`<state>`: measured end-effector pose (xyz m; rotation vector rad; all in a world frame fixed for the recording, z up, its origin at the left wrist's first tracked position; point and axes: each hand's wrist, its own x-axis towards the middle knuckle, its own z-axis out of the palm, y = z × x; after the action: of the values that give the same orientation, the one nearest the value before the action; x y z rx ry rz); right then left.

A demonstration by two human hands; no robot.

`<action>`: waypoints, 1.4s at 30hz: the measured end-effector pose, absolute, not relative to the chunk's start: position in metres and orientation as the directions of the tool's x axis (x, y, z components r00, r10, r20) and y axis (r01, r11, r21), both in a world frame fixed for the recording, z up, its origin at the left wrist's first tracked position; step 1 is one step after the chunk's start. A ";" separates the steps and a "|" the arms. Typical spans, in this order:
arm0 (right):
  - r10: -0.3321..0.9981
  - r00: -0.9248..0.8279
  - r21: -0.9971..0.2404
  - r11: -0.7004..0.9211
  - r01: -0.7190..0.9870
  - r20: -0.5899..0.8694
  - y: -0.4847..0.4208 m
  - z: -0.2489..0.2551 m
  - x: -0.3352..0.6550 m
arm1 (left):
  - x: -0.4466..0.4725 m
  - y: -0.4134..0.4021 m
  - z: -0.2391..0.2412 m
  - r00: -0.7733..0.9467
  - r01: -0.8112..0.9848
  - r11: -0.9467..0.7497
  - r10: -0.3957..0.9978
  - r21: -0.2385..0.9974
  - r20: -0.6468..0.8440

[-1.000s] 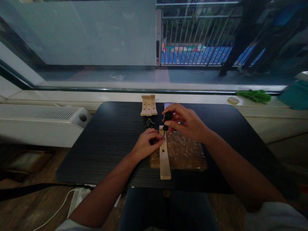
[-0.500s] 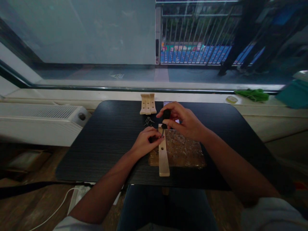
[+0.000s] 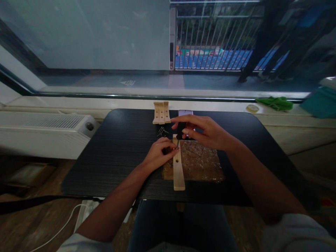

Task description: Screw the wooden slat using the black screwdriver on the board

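Note:
A pale wooden strip (image 3: 178, 169) with a hole lies lengthwise over the left edge of a brown board (image 3: 201, 164) on the dark table (image 3: 118, 154). My right hand (image 3: 204, 131) grips the black handle of a screwdriver (image 3: 180, 132), its tip pointing down at the strip's far end. My left hand (image 3: 159, 154) pinches at the screwdriver tip, fingers closed on the spot; what they hold is too small to see.
Three short wooden pieces (image 3: 161, 113) lie side by side at the table's far edge, loose screws (image 3: 162, 131) just in front of them, a phone (image 3: 185, 112) to their right. A radiator (image 3: 44, 131) stands left. A green cloth (image 3: 275, 103) and a tape roll (image 3: 252, 108) lie on the sill.
My right hand has turned on the screwdriver handle, its fingers now stretched flatter over it. The left hand stays pinched at the tip. The view has shifted slightly.

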<state>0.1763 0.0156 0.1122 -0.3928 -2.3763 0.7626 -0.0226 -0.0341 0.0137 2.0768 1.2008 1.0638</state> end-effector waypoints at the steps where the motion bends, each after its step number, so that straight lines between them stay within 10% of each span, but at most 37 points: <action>1: 0.449 -0.770 -0.613 0.784 0.096 0.454 0.015 0.112 0.176 | -0.023 -0.034 0.014 0.300 0.481 -0.473 0.880 0.739 0.368; 42: 0.530 -0.659 -0.573 0.800 0.178 0.534 0.011 0.107 0.168 | -0.022 -0.033 0.010 0.297 0.468 -0.505 0.863 0.725 0.409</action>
<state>0.1683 0.0112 0.1070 -0.5202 -2.2616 0.6285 -0.0219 -0.0329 0.0098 2.0959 1.1845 1.1045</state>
